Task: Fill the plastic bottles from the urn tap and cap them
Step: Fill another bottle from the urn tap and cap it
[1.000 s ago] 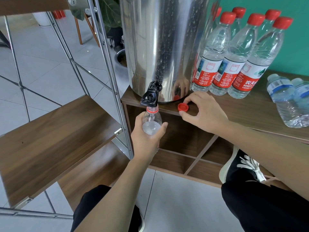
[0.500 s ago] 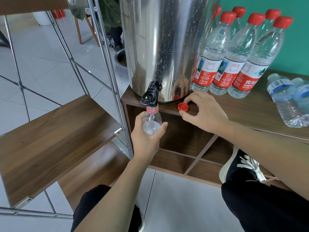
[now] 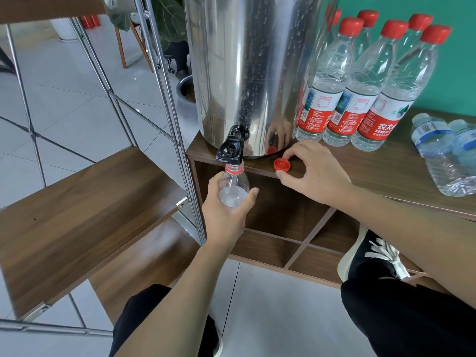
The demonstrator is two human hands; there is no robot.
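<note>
- The left hand (image 3: 226, 215) was wrapped round the open bottle (image 3: 234, 186), holding its mouth right under the black tap (image 3: 231, 148) at the 6 o'clock foot of the urn (image 3: 247, 73). Water showed high in the bottle; whether the tap was running could not be told.
- If flow went on unwatched, I judged the bottle would overflow onto the hand and floor.
- A tilt or drop of the left hand would take the neck off the spout and spill water.
- The right hand (image 3: 314, 173) rested on the cabinet top (image 3: 386, 166), forefinger and thumb loosely curled about the red cap (image 3: 282, 164) at 3 o'clock from the tap, touching but seemingly not yet pinching.
- The cap lay near the front edge; a clumsy nudge could knock it off.
- Capped bottles (image 3: 360, 86) stood at 3 o'clock of the urn, close enough for an elbow to topple.
</note>
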